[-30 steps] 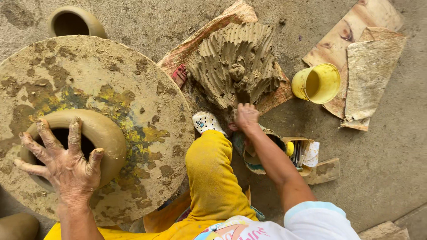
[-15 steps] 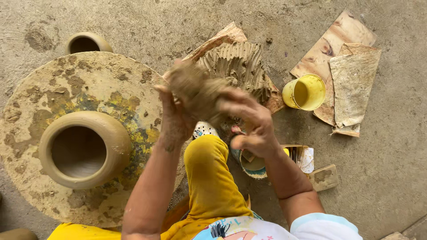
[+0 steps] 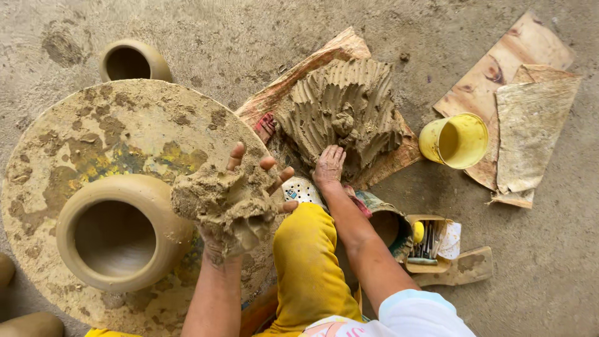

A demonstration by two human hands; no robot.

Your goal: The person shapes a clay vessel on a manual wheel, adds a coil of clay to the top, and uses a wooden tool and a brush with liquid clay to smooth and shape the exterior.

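My left hand (image 3: pixel 249 187) is raised palm up over the edge of the round clay-stained wheel (image 3: pixel 125 125), holding a wet lump of clay (image 3: pixel 215 203). Just left of it stands a clay pot (image 3: pixel 118 231) with a wide open mouth, upright on the wheel. My right hand (image 3: pixel 329 167) lies flat, fingers together, against the near side of a big grooved mound of clay (image 3: pixel 343 112) resting on a board. My knee in yellow cloth (image 3: pixel 309 262) is between my arms.
A yellow bucket (image 3: pixel 455 140) stands right of the mound, beside flat boards (image 3: pixel 524 118). A small clay pot (image 3: pixel 131 61) sits beyond the wheel. A small box of tools (image 3: pixel 427 243) and a dark pot (image 3: pixel 387 224) lie near my right elbow on the dirt floor.
Both hands pulled a lump off the mound; now my left hand has carried it toward the pot, and my right hand has gone back down to the mound.
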